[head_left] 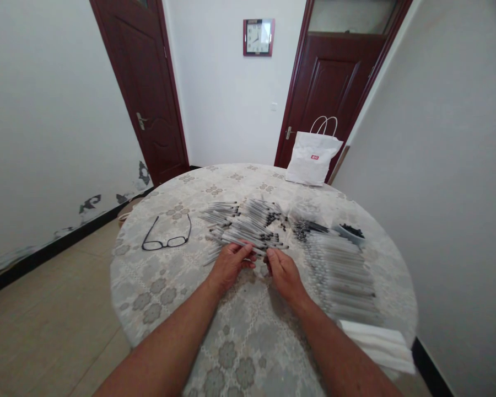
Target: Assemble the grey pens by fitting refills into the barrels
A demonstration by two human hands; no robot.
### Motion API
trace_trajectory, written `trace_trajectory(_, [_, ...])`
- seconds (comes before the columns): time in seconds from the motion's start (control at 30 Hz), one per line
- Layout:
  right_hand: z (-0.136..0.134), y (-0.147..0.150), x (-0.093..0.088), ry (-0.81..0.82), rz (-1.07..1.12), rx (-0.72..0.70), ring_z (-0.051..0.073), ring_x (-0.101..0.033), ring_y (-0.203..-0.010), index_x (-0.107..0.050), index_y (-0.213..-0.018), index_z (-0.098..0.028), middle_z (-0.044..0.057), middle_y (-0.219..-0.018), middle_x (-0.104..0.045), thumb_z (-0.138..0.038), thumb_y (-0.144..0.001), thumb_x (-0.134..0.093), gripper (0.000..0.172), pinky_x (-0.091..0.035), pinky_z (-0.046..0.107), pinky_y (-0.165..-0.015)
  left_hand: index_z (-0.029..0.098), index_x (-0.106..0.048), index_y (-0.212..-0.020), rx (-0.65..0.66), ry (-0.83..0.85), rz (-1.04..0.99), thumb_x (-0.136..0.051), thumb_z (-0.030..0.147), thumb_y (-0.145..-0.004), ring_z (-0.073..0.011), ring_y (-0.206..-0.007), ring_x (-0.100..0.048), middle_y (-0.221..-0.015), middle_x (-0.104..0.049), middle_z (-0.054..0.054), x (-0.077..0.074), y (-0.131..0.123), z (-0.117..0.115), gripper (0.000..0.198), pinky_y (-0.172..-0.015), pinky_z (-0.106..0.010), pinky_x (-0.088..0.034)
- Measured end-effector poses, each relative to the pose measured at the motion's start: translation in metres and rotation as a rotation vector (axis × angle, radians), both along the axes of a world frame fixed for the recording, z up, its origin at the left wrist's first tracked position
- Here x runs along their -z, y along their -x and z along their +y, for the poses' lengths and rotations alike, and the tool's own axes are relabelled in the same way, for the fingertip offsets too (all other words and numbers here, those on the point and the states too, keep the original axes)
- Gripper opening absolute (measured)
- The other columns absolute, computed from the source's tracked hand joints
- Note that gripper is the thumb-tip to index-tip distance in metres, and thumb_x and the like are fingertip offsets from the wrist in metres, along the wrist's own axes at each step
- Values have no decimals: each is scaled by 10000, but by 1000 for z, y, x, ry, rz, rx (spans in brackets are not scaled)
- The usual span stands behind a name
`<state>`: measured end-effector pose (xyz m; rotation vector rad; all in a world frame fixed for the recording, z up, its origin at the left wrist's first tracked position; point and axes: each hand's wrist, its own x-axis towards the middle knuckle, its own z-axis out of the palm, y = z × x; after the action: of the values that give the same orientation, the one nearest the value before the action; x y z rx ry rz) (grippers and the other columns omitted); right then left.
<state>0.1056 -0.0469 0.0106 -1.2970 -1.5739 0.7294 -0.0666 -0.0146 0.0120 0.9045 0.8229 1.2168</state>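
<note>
My left hand is closed in a pinch on a slim pen with a pale barrel. The fingers of my right hand close at the pen's right end, so the tip there is mostly hidden. Just beyond both hands lies a loose pile of similar pens, pale with dark ends, mostly pointing left to right. To the right of my right hand, many clear tubes lie side by side in a broad stack. Small dark-tipped parts are gathered between the pile and the tubes.
Black-framed glasses lie on the left of the round, cloth-covered table. A small bowl of black pieces stands at the right. Behind it is a white paper bag. A folded white sheet rests by the right edge.
</note>
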Motion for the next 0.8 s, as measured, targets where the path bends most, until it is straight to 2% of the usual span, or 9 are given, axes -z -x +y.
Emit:
trace_trajectory(0.33, [-1, -1, -2, -81, -42, 20, 180, -543, -680, -593, -775, -214, 1, -703, -595, -479, -1028, -442, 397, -377, 289, -652, 112, -739, -872, -64, 14, 48, -862, 501, -705, -161, -632, -675, -771, -728, -68, 2, -3, -2, 441, -632, -293, -569])
trace_trajectory(0.5, [-3, -1, -5, -93, 25, 39, 187, -584, -753, -652, -961, -203, 20, -835, -664, -423, -959, -572, 234, -428, 288, -701, 118, -725, -846, -84, 49, -16, -880, 504, -675, -143, -599, -659, -763, -729, -59, -3, -6, -1, 450, -623, -281, -557])
trace_trajectory(0.6, [-4, -2, -6, -110, 44, 46, 191, -605, -786, -631, -1103, -201, 28, -899, -681, -424, -940, -598, 279, -451, 299, -736, 123, -724, -852, -89, 64, -51, -891, 499, -660, -139, -616, -659, -768, -728, -52, -5, -7, 0, 455, -634, -277, -560])
trace_trajectory(0.67, [-5, -3, -6, -96, 26, 51, 189, -594, -755, -628, -1041, -206, 21, -848, -662, -450, -983, -526, 271, -444, 301, -714, 126, -728, -877, -83, 68, -60, -891, 495, -664, -142, -639, -666, -780, -728, -52, -5, -7, 1, 457, -643, -275, -565])
trace_trajectory(0.8, [-3, -3, -4, -29, -31, 62, 185, -527, -631, -562, -763, -225, 7, -665, -569, -492, -1049, -354, 443, -373, 298, -599, 128, -732, -921, -54, 59, -29, -885, 498, -676, -151, -655, -672, -780, -725, -55, -2, -7, 2, 470, -645, -283, -573])
